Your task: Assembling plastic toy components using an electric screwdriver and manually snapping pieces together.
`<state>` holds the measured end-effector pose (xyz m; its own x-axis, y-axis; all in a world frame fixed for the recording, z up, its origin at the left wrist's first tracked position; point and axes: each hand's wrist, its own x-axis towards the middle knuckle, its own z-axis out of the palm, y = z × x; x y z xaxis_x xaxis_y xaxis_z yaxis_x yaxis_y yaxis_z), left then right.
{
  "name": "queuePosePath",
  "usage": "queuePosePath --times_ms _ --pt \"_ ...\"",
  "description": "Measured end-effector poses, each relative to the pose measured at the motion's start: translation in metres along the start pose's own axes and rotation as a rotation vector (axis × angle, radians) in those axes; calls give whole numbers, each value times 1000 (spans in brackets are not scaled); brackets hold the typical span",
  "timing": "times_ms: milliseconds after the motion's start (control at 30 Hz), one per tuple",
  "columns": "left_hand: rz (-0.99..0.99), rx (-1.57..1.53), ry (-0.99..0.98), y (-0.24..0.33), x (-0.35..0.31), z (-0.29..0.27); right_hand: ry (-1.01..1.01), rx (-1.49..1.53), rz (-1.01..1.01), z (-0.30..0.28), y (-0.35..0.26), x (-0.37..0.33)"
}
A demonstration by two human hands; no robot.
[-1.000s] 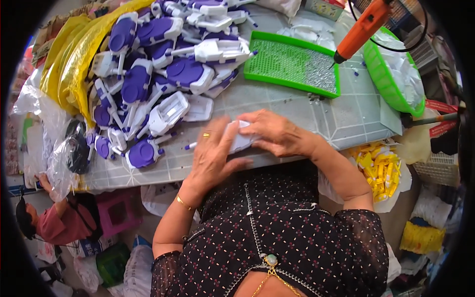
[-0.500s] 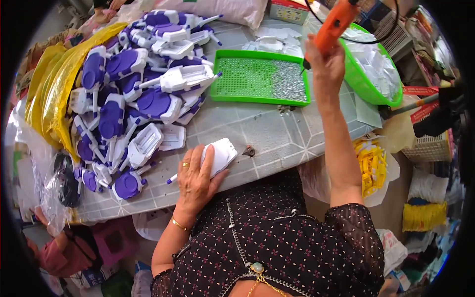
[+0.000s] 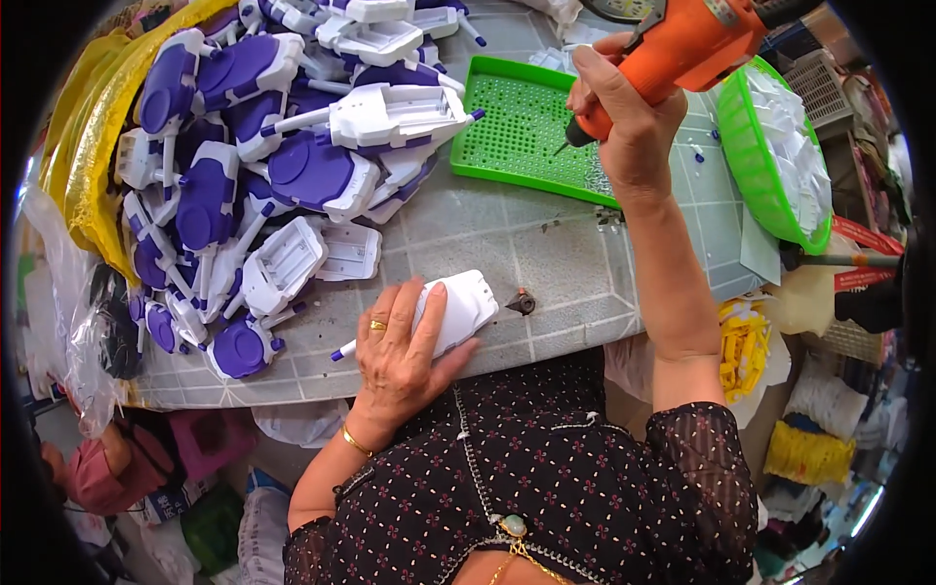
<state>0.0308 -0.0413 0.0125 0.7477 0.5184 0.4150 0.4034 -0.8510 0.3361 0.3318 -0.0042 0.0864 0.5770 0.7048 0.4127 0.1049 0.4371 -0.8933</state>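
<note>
My left hand (image 3: 402, 336) lies over a white plastic housing (image 3: 458, 310) near the table's front edge, fingers pressed on it and thumb along its near side. A thin stem with a purple tip (image 3: 341, 351) sticks out past the fingers. My right hand (image 3: 639, 132) is wrapped round an orange electric screwdriver (image 3: 678, 58), raised over the green tray (image 3: 526, 183). The tool's bit points down and left above the tray's perforated floor. Small silvery screws (image 3: 596, 175) show at the tray's right end, partly hidden by my right hand.
White and purple plastic units (image 3: 322, 175) are heaped at the left beside a yellow sack (image 3: 88, 185). A green basket (image 3: 729, 127) of white parts stands at the right. Yellow pieces (image 3: 746, 351) sit below the table's right edge. A small dark object (image 3: 522, 301) lies near the housing.
My right hand has lifted and tilted the screwdriver, its bit now farther left over the tray. The view has shifted a little. My left hand stays on the housing.
</note>
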Motion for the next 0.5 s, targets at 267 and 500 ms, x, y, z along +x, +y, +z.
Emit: queuePosePath --times_ms 267,500 --pt "-40 -23 -17 -4 2 0 48 10 -45 5 31 5" --pt "-46 -55 -17 -7 4 1 16 16 -76 4 37 6"
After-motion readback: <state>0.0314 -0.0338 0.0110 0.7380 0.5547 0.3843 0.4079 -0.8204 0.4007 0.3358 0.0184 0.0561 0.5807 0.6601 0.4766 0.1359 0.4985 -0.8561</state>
